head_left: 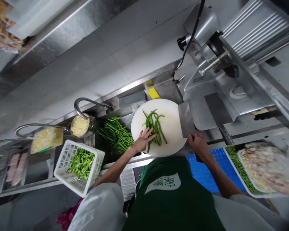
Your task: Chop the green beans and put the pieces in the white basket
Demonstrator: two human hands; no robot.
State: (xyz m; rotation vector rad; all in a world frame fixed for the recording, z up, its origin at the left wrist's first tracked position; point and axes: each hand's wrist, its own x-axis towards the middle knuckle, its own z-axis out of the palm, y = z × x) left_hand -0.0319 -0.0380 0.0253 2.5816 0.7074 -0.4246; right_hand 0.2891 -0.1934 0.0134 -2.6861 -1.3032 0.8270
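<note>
A round white cutting board (170, 110) lies in front of me with a small bunch of long green chilli peppers (154, 126) on it. My left hand (144, 139) rests on the board's near left side, fingers spread flat against the peppers. My right hand (199, 146) is closed round the dark handle of a broad steel cleaver (186, 119), whose blade stands at the board's right edge. A loose pile of the same green peppers (115, 133) lies left of the board.
A white slotted basket (80, 166) of cut green pieces sits at the left, with tubs of pale food (47, 138) and a curved tap (86, 104) behind. A metal slicing machine (228, 64) stands at the right, a blue crate (202, 173) and trays of food (265, 166) below it.
</note>
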